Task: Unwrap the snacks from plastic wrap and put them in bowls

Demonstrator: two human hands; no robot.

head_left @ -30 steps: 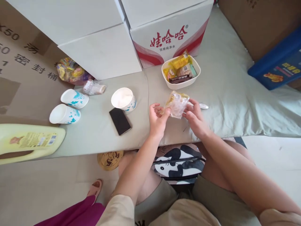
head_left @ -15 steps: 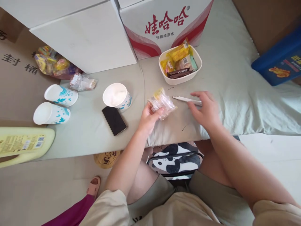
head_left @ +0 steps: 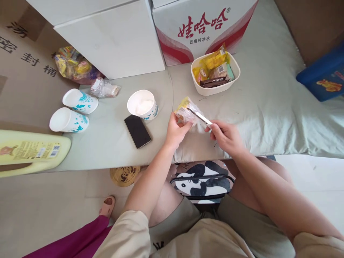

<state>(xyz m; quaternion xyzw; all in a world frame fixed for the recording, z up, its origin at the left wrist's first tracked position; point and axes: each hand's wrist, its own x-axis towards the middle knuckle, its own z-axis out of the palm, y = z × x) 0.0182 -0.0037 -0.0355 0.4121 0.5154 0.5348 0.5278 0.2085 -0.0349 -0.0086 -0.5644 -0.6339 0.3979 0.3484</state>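
Observation:
My left hand [head_left: 177,129] grips a clear and yellow plastic snack wrapper [head_left: 185,111] above the cloth-covered surface. In my right hand [head_left: 225,136] is a white utility knife [head_left: 202,117], its dark blade end lying across the wrapper; whether it cuts the plastic I cannot tell. Just behind the hands stands a white oval tub [head_left: 215,90] holding yellow packets and a brown packet [head_left: 213,82]. To the left of the wrapper is a white paper bowl [head_left: 142,104] with something whitish inside.
A black phone [head_left: 138,131] lies by the bowl. Two paper cups [head_left: 70,120] and a clear crumpled packet [head_left: 105,88] are farther left, near a pale yellow jug [head_left: 34,150]. White cartons [head_left: 113,43] stand behind, and a blue container [head_left: 322,73] is at right. Another person's slippered foot [head_left: 108,206] shows below.
My right hand has picked up the utility knife from the cloth and brought it left onto the wrapper. My left hand still holds the wrapper. The view has shifted slightly.

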